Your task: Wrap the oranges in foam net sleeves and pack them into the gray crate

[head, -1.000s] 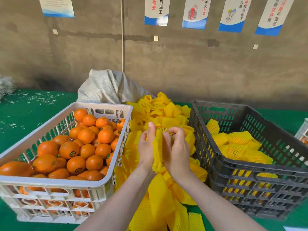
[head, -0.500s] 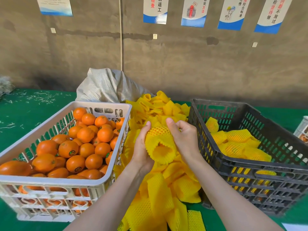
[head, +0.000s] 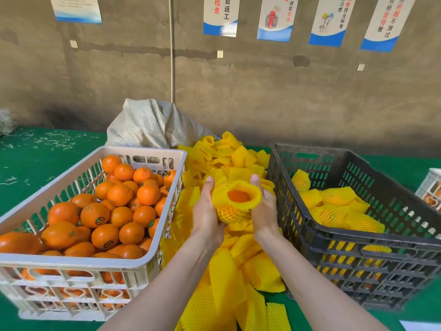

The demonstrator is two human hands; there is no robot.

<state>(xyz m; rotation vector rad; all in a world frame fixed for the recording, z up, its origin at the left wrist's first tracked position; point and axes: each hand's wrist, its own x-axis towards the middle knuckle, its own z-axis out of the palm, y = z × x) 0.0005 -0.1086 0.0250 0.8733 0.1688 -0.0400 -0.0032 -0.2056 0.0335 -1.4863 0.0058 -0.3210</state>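
Since half a second ago the foam net sleeve (head: 232, 215) has been drawn around the orange (head: 238, 195), whose bare top shows in the sleeve's open mouth. I see the left hand (head: 206, 211) and right hand (head: 263, 209) gripping the sleeved fruit between them above the pile of loose sleeves (head: 226, 283), between the white crate (head: 71, 261) and the gray crate (head: 310, 232).

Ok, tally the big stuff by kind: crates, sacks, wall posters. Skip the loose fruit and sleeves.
Crates: 3, the white crate, the gray crate and a pale crate cut off at the right edge
Sacks: 1
Posters: 5
Total: 9
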